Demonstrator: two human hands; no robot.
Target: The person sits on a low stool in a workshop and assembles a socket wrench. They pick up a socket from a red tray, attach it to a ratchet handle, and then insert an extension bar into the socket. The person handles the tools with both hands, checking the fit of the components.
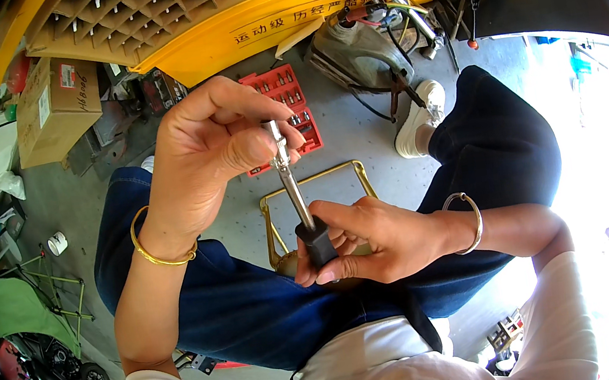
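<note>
A socket driver (297, 200) with a black handle and a bright metal shaft is held up at a slant between my hands, over my lap. My right hand (399, 237) is closed round its black handle. At the shaft's upper end, my left hand (199, 146) pinches a small silver socket (279, 145) between thumb and fingers; it looks to be seated on the tip. Beyond them on the floor lies an open red tool case (312, 129) holding several bits and sockets, partly hidden behind my left hand.
Between my legs is a gold metal frame (355, 164). A grey tank-like machine (367, 55) with cables stands at far right, near my shoe. Far back are a yellow bench (224, 43) and a cardboard box (55, 107). A green folding chair (19, 304) stands at left.
</note>
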